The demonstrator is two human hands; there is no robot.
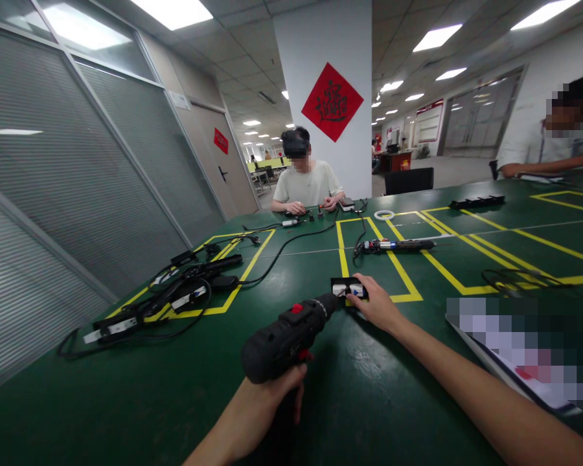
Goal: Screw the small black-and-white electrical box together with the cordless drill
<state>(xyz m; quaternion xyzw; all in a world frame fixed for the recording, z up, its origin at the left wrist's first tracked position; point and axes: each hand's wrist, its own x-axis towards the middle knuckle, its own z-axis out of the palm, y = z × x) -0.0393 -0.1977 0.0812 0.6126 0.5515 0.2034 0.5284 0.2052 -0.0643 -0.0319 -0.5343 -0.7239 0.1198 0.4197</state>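
My left hand [279, 391] is wrapped round the grip of a black cordless drill [284, 340] with red switches. The drill points forward and slightly right, its chuck end at a small black part with white pieces [340, 289]. Whether the bit touches that part cannot be made out. On the part's right side, my right hand [376, 304] grips it with thumb and fingers, close to the green table [364, 388]. A bit of blue shows beside my thumb.
Black assemblies with cables [175, 291] lie at left. A pen-shaped device [398, 245], a white tape ring [384, 215] and a black strip [477, 201] lie farther back. A laptop-like object [519, 362] is at right. One person [306, 181] sits opposite, another [529, 149] at right.
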